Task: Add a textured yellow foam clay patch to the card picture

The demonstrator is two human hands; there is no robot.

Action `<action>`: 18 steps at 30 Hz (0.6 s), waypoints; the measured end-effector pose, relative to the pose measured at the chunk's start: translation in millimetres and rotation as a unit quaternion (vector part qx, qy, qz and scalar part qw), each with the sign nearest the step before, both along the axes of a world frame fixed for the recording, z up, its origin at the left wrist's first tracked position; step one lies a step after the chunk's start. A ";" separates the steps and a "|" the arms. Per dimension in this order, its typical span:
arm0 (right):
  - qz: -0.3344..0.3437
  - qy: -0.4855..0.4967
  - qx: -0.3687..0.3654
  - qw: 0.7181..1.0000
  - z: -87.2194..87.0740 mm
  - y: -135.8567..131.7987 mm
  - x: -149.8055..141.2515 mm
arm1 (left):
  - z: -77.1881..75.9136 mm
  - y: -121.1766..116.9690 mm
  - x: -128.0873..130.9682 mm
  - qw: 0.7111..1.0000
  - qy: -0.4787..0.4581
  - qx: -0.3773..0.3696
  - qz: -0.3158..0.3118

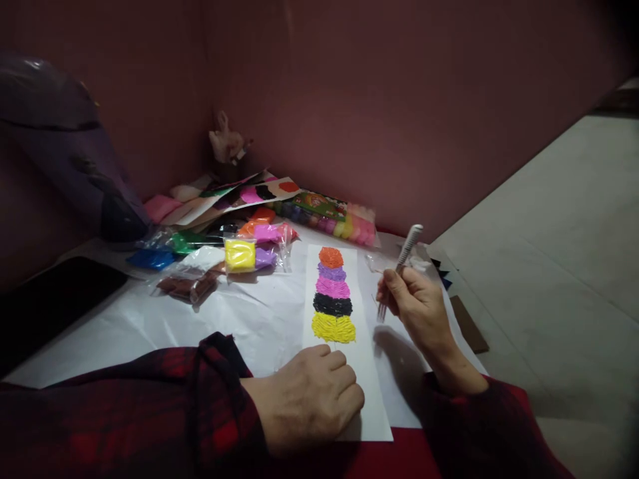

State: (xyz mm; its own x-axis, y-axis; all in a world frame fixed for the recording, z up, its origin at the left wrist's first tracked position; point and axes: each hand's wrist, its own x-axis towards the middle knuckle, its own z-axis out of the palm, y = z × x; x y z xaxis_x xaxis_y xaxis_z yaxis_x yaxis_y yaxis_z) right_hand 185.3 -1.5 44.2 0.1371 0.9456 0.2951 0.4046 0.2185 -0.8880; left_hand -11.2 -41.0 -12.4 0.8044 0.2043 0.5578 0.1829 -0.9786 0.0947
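A long white paper strip (367, 372) lies on the white sheet in front of me. On it sits a column of textured clay patches (333, 296): orange, purple, pink, black and yellow from far to near. My left hand (309, 396) is curled into a loose fist and rests on the near end of the strip, just below the yellow patch. My right hand (417, 306) is closed round a small fork-like tool (399, 269) with a white ribbed handle, prongs pointing down, held just right of the strip.
Small bags of coloured clay (239, 255) lie at the back left, with a boxed clay set (324, 209) and picture cards (249, 193) by the wall. A dark phone-like slab (50, 299) lies at the left. A purple object (60, 146) stands beyond it.
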 end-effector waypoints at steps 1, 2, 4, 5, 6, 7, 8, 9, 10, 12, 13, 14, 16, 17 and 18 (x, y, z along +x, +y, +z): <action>-0.009 0.000 -0.017 1.000 -0.5 -1.8 7.0 | 1.6 0.0 -0.9 1.000 0.002 -0.001 -0.004; -0.016 0.002 -0.032 0.999 -1.6 -4.2 12.2 | 3.2 -0.2 -1.7 1.000 0.001 -0.001 -0.010; -0.033 0.014 -0.057 0.998 -4.8 -10.8 14.8 | 5.6 -1.1 -3.1 1.000 0.003 0.004 -0.016; -0.033 0.027 -0.068 0.997 -6.7 -14.8 11.9 | 6.1 -1.8 -3.5 1.000 0.005 0.008 -0.016; -0.026 0.044 -0.079 0.996 -8.6 -19.0 6.4 | 6.1 -2.7 -3.7 1.000 0.007 0.013 -0.016; -0.009 0.065 -0.084 0.994 -10.6 -23.1 -1.1 | 5.5 -3.6 -3.7 1.000 0.011 0.017 -0.017; 0.011 0.085 -0.075 0.993 -12.8 -26.9 -10.1 | 4.5 -4.4 -3.5 0.999 0.014 0.022 -0.020; 0.026 0.096 -0.067 0.993 -15.1 -30.1 -19.5 | 3.3 -5.1 -3.2 0.999 0.016 0.028 -0.024; 0.036 0.096 -0.052 0.993 -17.6 -32.7 -28.5 | 2.1 -5.6 -2.9 0.999 0.015 0.035 -0.026; 0.053 0.061 -0.016 0.997 -23.0 -35.0 -43.1 | 0.3 -6.0 -2.5 0.999 0.012 0.045 -0.027; 0.062 0.039 -0.003 0.997 -25.6 -34.9 -48.0 | -0.1 -6.0 -2.4 0.998 0.009 0.048 -0.026; 0.069 0.029 0.007 0.997 -28.1 -34.0 -51.2 | -0.1 -5.9 -2.5 0.999 0.005 0.049 -0.024; 0.078 0.022 0.019 0.997 -31.8 -31.0 -53.8 | 1.0 -5.6 -3.0 0.999 0.001 0.046 -0.025; 0.079 0.024 0.023 0.996 -33.0 -29.3 -54.0 | 1.9 -5.4 -3.4 0.999 0.000 0.043 -0.028; 0.080 0.027 0.026 0.996 -33.9 -27.7 -54.0 | 2.9 -5.3 -3.7 0.999 -0.002 0.041 -0.030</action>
State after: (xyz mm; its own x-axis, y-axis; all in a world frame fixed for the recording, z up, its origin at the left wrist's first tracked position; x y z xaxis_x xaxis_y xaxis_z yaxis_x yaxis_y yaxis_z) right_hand 131.4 -29.2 10.3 0.0033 0.9405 0.3398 0.3128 0.3218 -0.8937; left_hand -14.9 -46.3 -9.5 0.8114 0.1098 0.5741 0.1237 -0.9922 0.0150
